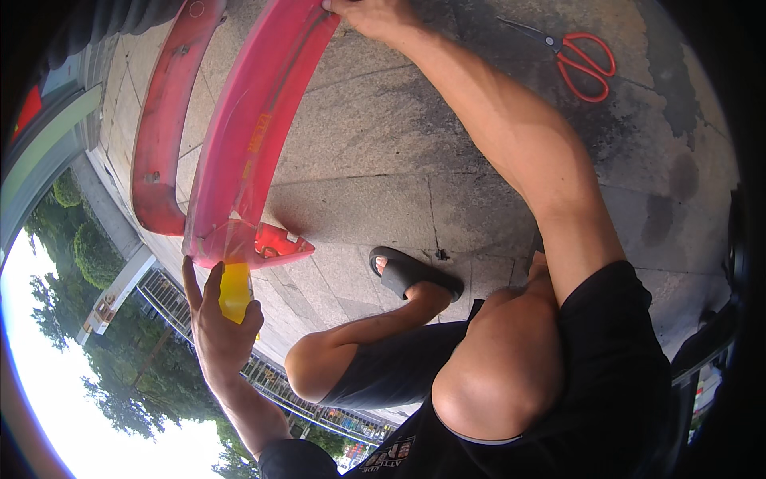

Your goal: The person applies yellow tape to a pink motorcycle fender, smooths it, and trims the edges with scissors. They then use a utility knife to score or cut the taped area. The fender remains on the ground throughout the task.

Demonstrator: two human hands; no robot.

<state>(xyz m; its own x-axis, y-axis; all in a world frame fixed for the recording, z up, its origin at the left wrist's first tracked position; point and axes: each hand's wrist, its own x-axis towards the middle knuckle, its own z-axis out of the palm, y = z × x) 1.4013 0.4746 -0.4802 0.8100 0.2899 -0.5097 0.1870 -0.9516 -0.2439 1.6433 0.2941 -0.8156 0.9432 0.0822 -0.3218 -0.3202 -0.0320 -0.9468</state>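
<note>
A long, curved red-pink panel point(239, 128) with a glossy, partly see-through look slants from the top edge down to the left. At its near end, my left hand point(219, 331) holds a flat yellow scraper point(234, 293) between thumb and fingers. The scraper's upper edge meets the panel, and the fingertips touch the panel's corner. A pointed red part point(279, 243) shows beside that end. Reaching far forward, my right hand point(379, 17) grips the panel's far edge; some of its fingers are hidden behind the panel or cut off by the frame.
A second curved red panel point(159, 136) lies to the left on the paved ground point(375, 184). Red-handled scissors point(586, 68) lie at the far right. My bent knees point(499, 371) and black sandal point(415, 275) are close below. A metal railing point(171, 307) and trees stand at the left.
</note>
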